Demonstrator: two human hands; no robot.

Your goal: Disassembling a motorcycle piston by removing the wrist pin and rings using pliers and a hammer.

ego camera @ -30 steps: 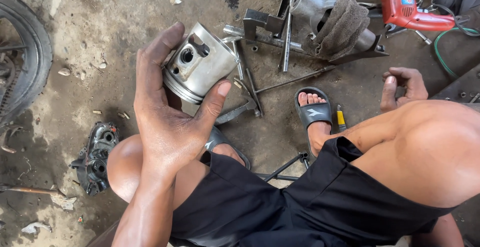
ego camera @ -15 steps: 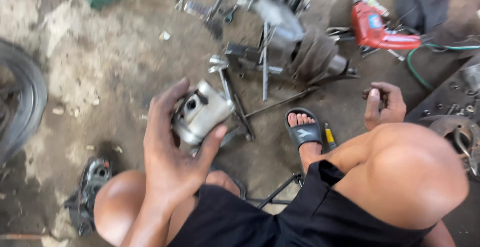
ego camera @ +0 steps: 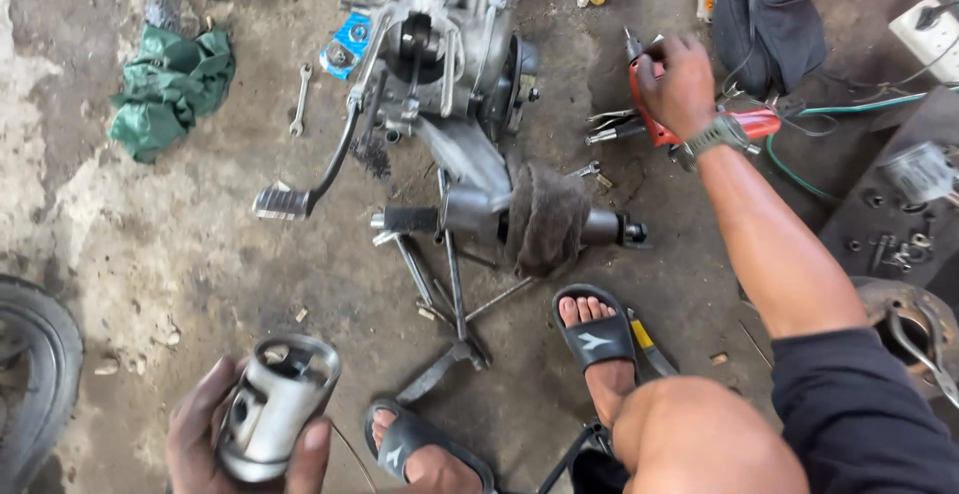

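A: What is the place like?

B: A bare concrete floor (ego camera: 150, 244), stained and dusty. A stripped engine assembly (ego camera: 440, 64) lies at the top middle, a green rag (ego camera: 170, 79) to its left, a small spanner (ego camera: 298, 99) between them, a tyre (ego camera: 35, 384) at the left edge, and a dark bag (ego camera: 764, 14) at the top right.

A: And the 2 hands?

B: The left hand (ego camera: 235, 434) is clamped around a grey metal piston (ego camera: 272, 404) at the bottom left, just above the left sandal (ego camera: 420, 444). The right hand (ego camera: 679, 79) is closed on the grip of a red power drill (ego camera: 699, 119) lying on the floor, right of the engine.

A: Which way does the piston point?

B: Its long axis tilts up and right, with the hollow open end at the upper right, toward the engine.

A: What differs from half a second ago?

B: The piston sits lower in view, the right hand has left the knee for the drill, and the view has swung upward to show the whole engine.
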